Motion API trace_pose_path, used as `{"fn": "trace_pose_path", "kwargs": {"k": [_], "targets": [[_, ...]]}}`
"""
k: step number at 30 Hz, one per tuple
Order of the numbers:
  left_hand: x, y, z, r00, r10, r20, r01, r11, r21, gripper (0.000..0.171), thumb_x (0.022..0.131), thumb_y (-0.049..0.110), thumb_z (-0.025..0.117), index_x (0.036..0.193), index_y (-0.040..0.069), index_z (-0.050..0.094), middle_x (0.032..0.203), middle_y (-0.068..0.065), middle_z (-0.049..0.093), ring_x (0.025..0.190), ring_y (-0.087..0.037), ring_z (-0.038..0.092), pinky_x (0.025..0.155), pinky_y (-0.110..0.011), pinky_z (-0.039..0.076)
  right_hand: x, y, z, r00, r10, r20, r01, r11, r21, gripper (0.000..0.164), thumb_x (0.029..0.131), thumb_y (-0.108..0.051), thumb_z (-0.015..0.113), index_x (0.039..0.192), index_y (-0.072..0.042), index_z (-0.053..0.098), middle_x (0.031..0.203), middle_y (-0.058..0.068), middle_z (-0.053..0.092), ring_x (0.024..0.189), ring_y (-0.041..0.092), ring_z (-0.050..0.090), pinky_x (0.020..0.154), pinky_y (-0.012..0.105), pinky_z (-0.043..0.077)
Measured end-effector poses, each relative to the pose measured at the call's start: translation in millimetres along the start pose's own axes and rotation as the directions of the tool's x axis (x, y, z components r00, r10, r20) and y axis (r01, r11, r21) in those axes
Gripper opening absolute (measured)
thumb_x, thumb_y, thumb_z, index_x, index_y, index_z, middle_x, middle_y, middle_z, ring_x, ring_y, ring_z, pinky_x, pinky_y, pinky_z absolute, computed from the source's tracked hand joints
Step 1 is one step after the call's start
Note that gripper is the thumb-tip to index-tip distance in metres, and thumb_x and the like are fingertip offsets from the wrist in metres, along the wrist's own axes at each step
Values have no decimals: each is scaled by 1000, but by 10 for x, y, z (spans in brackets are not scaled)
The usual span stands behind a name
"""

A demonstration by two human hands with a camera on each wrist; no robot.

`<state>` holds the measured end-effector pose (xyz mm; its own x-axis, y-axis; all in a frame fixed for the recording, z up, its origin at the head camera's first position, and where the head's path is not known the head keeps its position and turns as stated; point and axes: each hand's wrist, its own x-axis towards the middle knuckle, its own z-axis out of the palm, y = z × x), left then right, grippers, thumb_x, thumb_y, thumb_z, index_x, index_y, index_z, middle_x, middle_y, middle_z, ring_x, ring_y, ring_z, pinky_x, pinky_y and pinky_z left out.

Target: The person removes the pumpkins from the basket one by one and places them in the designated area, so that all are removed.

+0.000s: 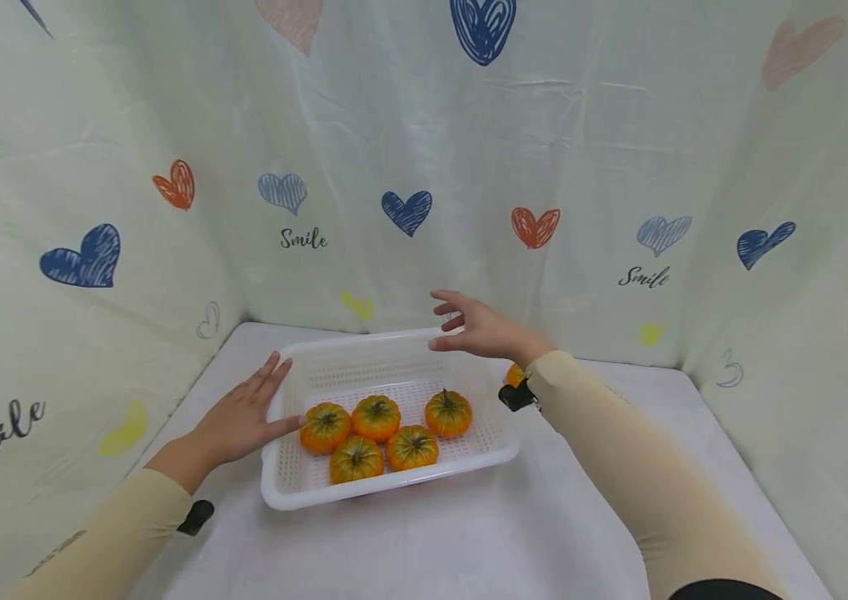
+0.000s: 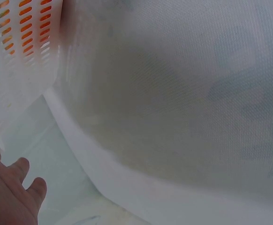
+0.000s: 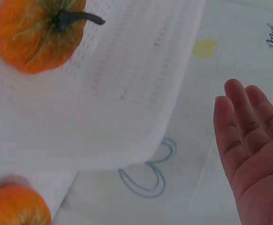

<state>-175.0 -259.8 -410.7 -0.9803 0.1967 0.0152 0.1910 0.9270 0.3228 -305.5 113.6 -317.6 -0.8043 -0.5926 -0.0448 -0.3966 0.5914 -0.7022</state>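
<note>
A white plastic basket (image 1: 394,482) with slotted walls sits on the table, holding several small orange pumpkins (image 1: 356,459) with green-streaked tops. At the basket's left side my left hand (image 1: 240,421) has its fingers spread over the rim, the thumb reaching toward the nearest pumpkin. My right hand (image 1: 486,328) hovers over the far right part of the basket, fingers apart and holding nothing. In the right wrist view, that hand's palm and extended fingers (image 3: 251,122) show beyond the basket wall. Another pumpkin (image 3: 19,206) lies outside the basket on the right, mostly hidden by the right wrist in the head view.
A white cloth covers the table (image 1: 439,550). Behind and at both sides hangs a pale curtain (image 1: 469,142) printed with hearts and the word Smile. Black straps (image 1: 197,517) are on the wrists.
</note>
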Motion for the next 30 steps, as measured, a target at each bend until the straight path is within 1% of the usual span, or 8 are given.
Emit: {"fn": "trace_pose_path", "kwargs": {"k": [5, 11, 17, 22, 30], "targets": [[6, -9, 24, 1000, -6, -3, 6, 1000, 3, 101, 91, 63, 58, 159, 4, 12, 165, -21, 3, 144, -50, 17, 112, -67, 18, 125, -86, 279, 998, -18, 67, 18, 1000, 10, 88, 86, -36, 79, 157, -26, 28, 148, 6, 47, 124, 24, 55, 92, 40, 54], [19, -14, 24, 1000, -5, 2, 5, 1000, -2, 101, 91, 62, 58, 160, 4, 12, 165, -21, 2, 145, -48, 15, 112, -67, 17, 254, -38, 549, 987, -37, 156, 36, 999, 11, 87, 87, -36, 79, 157, -24, 29, 149, 11, 46, 124, 24, 56, 92, 36, 54], [23, -21, 31, 1000, 1, -4, -1, 1000, -7, 100, 91, 62, 58, 159, 5, 13, 165, -21, 3, 145, -48, 16, 112, -67, 17, 338, -21, 727, 977, -30, 210, 32, 999, -4, 85, 88, -34, 78, 157, -19, 31, 148, 11, 47, 124, 26, 56, 92, 36, 54], [26, -28, 29, 1000, 0, -4, 0, 1000, 1, 100, 91, 62, 58, 159, 4, 13, 165, -21, 3, 145, -49, 17, 112, -67, 17, 369, -20, 851, 965, -30, 261, 33, 999, -9, 84, 88, -30, 78, 157, -17, 31, 148, 12, 47, 124, 28, 56, 93, 37, 53], [26, -22, 23, 1000, -5, -3, 5, 1000, 2, 100, 91, 62, 58, 159, 4, 13, 165, -21, 3, 145, -49, 17, 112, -67, 17, 394, 31, 1045, 946, -6, 325, 14, 1000, -21, 84, 87, -31, 79, 156, -17, 33, 148, 12, 47, 126, 29, 54, 101, 40, 48]]}}
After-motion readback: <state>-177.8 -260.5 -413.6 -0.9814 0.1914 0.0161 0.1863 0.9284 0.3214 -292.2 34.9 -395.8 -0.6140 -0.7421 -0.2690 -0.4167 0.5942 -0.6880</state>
